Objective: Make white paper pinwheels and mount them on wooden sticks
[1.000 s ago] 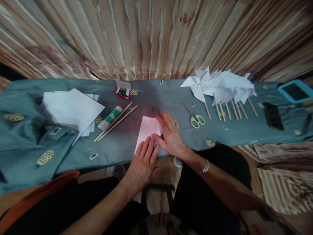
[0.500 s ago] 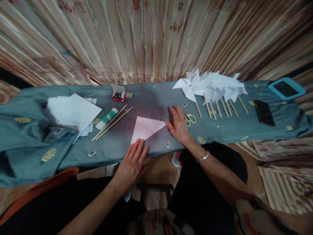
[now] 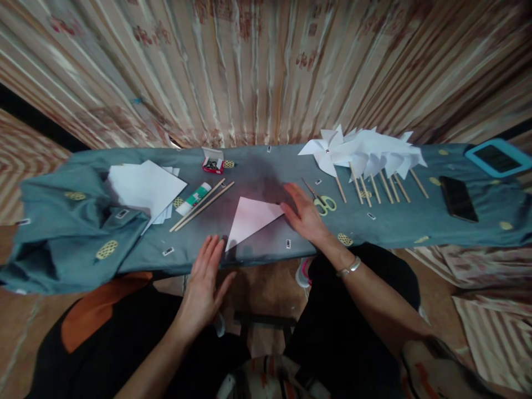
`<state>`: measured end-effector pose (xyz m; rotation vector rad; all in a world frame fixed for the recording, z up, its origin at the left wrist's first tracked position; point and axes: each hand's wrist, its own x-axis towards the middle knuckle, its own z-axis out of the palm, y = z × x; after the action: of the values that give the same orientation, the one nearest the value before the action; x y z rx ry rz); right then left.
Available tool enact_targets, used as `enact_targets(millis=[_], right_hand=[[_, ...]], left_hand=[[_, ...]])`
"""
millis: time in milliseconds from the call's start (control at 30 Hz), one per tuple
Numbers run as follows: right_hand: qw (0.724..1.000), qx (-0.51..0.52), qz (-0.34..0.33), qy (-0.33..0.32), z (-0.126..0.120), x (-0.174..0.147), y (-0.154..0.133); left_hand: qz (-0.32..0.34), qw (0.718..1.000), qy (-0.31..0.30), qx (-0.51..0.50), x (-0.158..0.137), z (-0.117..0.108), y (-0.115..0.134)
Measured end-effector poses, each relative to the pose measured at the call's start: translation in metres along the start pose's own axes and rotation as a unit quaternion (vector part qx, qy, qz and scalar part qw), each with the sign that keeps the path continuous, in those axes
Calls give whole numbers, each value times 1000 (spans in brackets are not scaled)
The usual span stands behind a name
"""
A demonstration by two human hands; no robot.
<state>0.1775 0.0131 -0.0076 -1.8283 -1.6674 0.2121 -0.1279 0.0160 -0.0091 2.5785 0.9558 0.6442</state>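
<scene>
A folded white paper triangle [image 3: 251,219] lies on the cloth-covered table in front of me. My left hand [image 3: 203,282] rests at the front edge, just left of the triangle's lower corner, with fingers stretched and thumb spread. At the paper's right tip is my right hand [image 3: 305,213], its fingers extended and the thumb touching or almost touching that tip. Neither hand grips anything. Green-handled scissors [image 3: 325,205] lie beside my right hand. Left of the triangle are two wooden sticks [image 3: 208,205] and a green-and-white glue stick [image 3: 195,198].
Stacked white paper sheets [image 3: 145,185] lie at the left. A small red box [image 3: 213,162] of dark metal pieces stands open at the back. Several white paper pinwheels [image 3: 328,151] on sticks line the right side, near a black phone [image 3: 458,198] and a blue-framed tablet [image 3: 499,157].
My left hand has slid left off the triangle's lower corner, and its thumb has spread. My right hand stays by the right tip, and more of the scissors shows. The view has shifted slightly.
</scene>
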Motion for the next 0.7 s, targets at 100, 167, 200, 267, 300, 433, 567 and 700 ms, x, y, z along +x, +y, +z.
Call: enact_targets(millis=[100,167,200,267,300,433,567,700], right_hand=[[997,2,-22,-77,4,6,-15],[994,-7,-26,-105,6,10,-22],[993,-8,-28,-112,7,12,-25],[993,5,-29,-115,5,14,-29],[993,17,-27,-114,3,14,-31],[990,67,-33,-117,-7,11,-36],[985,85,-84,-121,-15,3,-38],[985,129,-93,-71,-20,-1,-40]], left_hand=[[-20,999,36,-32,17,6,-3],[-27,998,42,-44,25,11,-6],[-30,998,41,-49,28,13,-8],[-37,997,37,-59,31,16,-10],[-38,997,37,-64,32,17,-11],[-41,995,31,-83,34,18,-11],[-35,996,24,-73,36,14,-9],[19,998,51,-27,41,10,-5]])
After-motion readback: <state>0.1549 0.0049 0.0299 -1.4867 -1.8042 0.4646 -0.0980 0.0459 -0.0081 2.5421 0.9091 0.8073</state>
